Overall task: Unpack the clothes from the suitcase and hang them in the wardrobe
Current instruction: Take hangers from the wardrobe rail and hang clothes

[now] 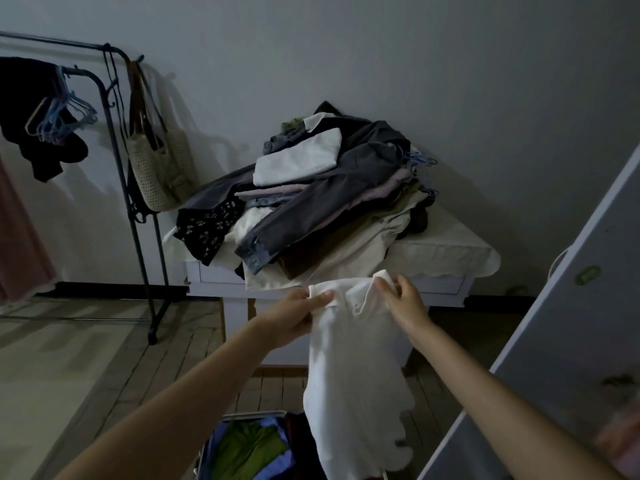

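I hold a white collared top (356, 368) up in front of me by its shoulders, its scalloped hem hanging down. My left hand (298, 315) pinches the left shoulder and my right hand (403, 303) pinches the right shoulder by the collar. Below the top lies the open suitcase (249, 445) with green and blue clothes inside. A black clothes rack (114, 140) at the left carries several blue hangers (65, 112) and a dark garment (31, 109).
A heap of clothes (322, 199) with a grey jacket on top covers a white table (446, 271) straight ahead. A knitted tote bag (157, 168) hangs on the rack's end. A pale wardrobe door (568, 327) stands open at the right. The floor is wood.
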